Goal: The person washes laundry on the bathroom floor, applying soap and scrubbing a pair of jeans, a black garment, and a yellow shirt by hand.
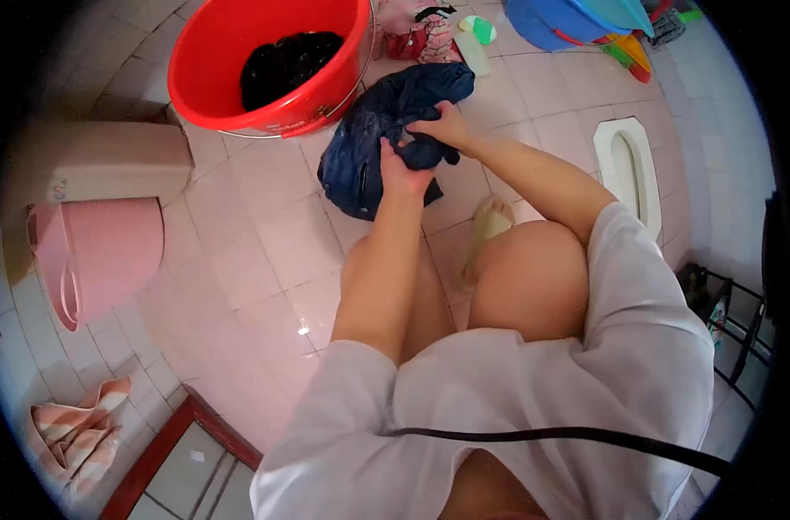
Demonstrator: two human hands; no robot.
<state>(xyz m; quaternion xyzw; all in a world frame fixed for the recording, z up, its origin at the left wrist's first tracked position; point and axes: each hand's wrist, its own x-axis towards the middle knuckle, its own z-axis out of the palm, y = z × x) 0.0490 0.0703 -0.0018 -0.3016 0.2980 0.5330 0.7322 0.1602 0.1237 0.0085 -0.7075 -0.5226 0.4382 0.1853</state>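
Note:
A crumpled dark blue garment (356, 169) is bunched on the pink floor tiles in front of me, with paler, wet-looking patches on it. My left hand (403, 176) grips its near side, fingers closed into the folds. Farther right, my right hand (448, 128) is closed on another fold, close to the left one. Some of the fingertips are hidden in the cloth. Just beyond the garment, to the left, stands a red bucket (195, 65) with dark, wet-looking contents (286, 69).
At the back lie a red patterned cloth (416, 39) and a green-and-white brush-like item (479, 30). A blue basin (533, 30) stands back right, near a squat toilet (624, 160). Left is a pink bucket (113, 251); right, a black rack (741, 325).

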